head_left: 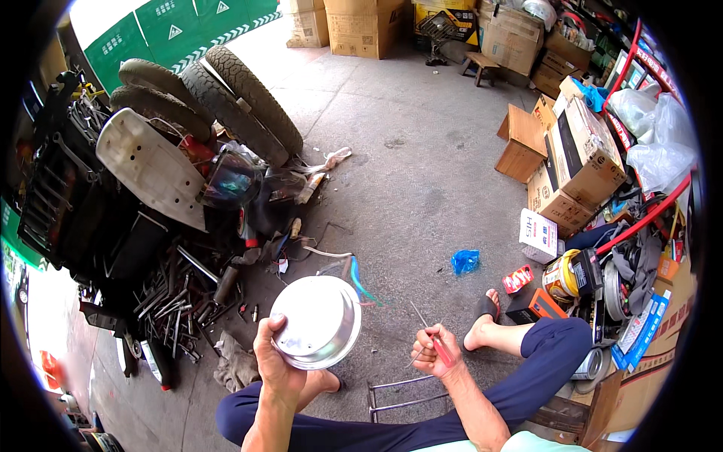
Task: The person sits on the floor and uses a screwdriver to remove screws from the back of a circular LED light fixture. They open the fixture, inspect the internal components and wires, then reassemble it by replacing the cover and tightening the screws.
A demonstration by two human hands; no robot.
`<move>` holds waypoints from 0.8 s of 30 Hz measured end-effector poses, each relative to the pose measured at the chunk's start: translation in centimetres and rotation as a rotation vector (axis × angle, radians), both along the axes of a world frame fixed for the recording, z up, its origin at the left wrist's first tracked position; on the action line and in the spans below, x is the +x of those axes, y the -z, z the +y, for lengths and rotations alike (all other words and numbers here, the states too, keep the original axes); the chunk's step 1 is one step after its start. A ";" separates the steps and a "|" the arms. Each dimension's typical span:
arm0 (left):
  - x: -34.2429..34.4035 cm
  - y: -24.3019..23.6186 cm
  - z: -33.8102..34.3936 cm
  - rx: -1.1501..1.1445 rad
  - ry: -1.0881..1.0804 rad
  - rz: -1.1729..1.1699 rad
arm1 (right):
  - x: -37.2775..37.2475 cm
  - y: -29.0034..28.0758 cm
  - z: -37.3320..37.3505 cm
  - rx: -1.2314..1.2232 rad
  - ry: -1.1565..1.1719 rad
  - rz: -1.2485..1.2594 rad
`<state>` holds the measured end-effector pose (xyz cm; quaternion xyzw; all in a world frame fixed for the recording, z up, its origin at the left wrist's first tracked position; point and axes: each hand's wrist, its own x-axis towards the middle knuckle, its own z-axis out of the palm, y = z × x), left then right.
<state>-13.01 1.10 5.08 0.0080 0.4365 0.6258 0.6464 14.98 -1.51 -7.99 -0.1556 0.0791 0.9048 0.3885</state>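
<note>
We note left hand [276,360] gripping a round silvery metal shell [311,311], likely stiff, slippery, best rim-held between fingers; right hand [428,351] closed around a red-handled steel screwdriver [443,352].

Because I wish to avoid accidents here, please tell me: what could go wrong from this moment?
The round silver part might slip, since only the left hand grips its edge. The red-handled screwdriver in the right hand has a bare shaft, so it could poke or scratch.
</note>
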 end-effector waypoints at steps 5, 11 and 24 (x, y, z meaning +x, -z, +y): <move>1.2 -1.4 -0.7 0.015 0.238 -0.175 | -2.6 -5.8 0.3 0.235 -0.200 -0.185; 3.4 -1.7 -1.9 -0.030 0.494 -0.147 | -6.5 -5.9 -0.5 0.371 -0.249 -0.492; 3.9 -1.0 -2.2 0.036 0.484 -0.093 | -8.5 -4.1 -3.9 -0.068 -0.262 -0.137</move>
